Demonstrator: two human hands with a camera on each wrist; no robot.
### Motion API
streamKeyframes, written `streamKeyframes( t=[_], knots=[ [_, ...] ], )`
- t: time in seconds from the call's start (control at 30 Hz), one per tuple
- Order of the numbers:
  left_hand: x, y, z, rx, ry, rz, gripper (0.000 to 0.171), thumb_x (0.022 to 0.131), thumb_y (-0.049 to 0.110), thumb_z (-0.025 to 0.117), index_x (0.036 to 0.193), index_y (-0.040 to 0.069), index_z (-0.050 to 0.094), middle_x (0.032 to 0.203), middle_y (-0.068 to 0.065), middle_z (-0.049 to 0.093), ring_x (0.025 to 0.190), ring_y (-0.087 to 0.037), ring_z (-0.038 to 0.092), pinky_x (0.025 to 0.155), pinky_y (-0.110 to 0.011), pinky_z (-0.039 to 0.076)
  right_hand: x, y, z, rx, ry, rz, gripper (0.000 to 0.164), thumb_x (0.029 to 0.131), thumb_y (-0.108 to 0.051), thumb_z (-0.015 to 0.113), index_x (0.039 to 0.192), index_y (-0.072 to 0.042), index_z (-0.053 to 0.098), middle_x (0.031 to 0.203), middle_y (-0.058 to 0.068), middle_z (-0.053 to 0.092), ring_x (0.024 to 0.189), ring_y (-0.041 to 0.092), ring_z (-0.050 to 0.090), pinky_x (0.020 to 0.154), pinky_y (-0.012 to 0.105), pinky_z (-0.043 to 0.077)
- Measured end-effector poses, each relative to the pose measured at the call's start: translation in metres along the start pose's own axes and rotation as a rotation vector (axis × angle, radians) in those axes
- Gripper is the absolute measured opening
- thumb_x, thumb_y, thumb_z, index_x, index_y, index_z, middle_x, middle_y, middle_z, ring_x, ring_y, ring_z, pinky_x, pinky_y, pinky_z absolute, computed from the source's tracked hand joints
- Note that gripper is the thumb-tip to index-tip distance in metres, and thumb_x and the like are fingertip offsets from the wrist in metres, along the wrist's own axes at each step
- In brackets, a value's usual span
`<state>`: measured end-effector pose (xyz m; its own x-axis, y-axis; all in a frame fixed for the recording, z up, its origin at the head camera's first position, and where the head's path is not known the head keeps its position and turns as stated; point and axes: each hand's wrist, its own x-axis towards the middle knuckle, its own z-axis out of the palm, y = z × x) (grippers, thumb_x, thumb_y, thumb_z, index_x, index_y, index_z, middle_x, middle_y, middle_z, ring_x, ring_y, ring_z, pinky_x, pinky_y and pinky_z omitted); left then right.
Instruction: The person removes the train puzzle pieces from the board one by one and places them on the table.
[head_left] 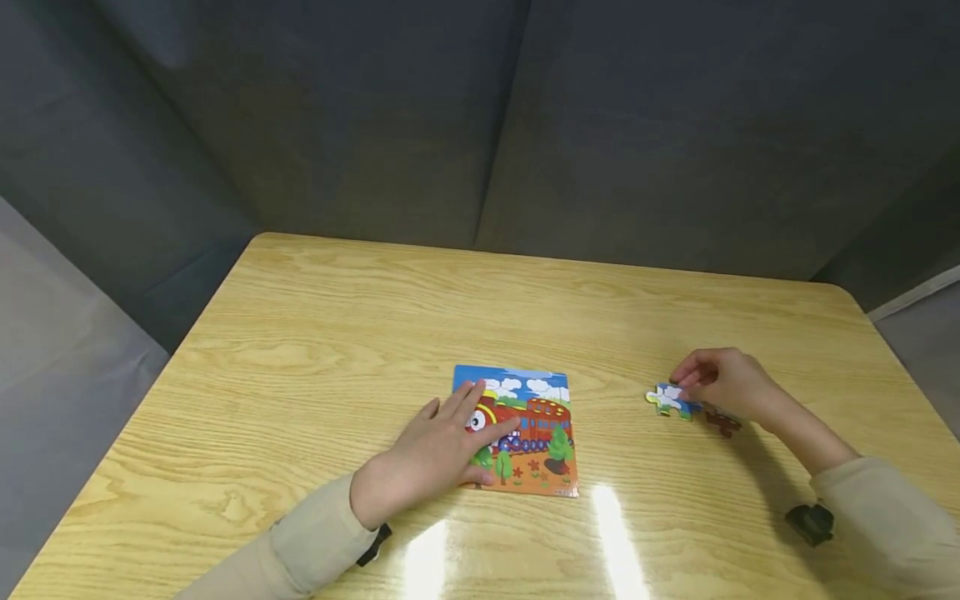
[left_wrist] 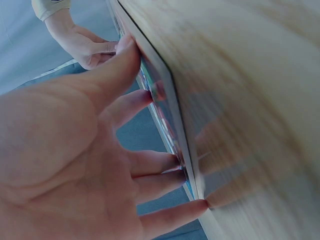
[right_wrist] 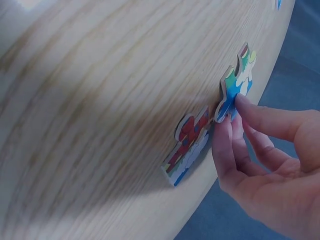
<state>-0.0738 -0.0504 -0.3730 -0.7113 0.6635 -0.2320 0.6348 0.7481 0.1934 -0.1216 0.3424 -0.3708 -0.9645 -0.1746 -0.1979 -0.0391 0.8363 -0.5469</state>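
A square jigsaw puzzle (head_left: 546,432) with a red train, trees and a cloudy sky lies on the table. Across its left part spreads my left hand (head_left: 427,450), its straight fingers resting on the picture; in the left wrist view the little fingertip reaches past the puzzle's edge to the wood. Off to the right, my right hand (head_left: 731,383) pinches a blue, white and green puzzle piece (right_wrist: 231,92) between thumb and fingers, tilted up from the tabletop. A second puzzle piece (right_wrist: 189,147), red with blue and white, lies flat beside those fingers, partly under the hand in the head view.
The wooden table (head_left: 337,333) has rounded far corners, with a dark curtain (head_left: 480,125) hanging behind it. Light glares off the wood near the front. Dark wrist devices sit at both sleeves, the right one (head_left: 810,523) close to the tabletop.
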Motion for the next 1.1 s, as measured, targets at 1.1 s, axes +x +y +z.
streamKeyframes(
  t=[1.1],
  knots=[
    [-0.015, -0.015, 0.005, -0.116, 0.073, 0.008, 0.069, 0.087, 0.050, 0.064, 0.150, 0.028, 0.044, 0.157, -0.029, 0.014, 0.143, -0.045, 0.019, 0.105, -0.055, 0.038, 0.032, -0.106, 0.073, 0.561, -0.184, -0.139, 0.023, 0.091, 0.005, 0.063, 0.113, 0.012, 0.061, 0.106, 0.023, 0.066, 0.094, 0.030, 0.065, 0.080, 0.031, 0.056]
  ],
)
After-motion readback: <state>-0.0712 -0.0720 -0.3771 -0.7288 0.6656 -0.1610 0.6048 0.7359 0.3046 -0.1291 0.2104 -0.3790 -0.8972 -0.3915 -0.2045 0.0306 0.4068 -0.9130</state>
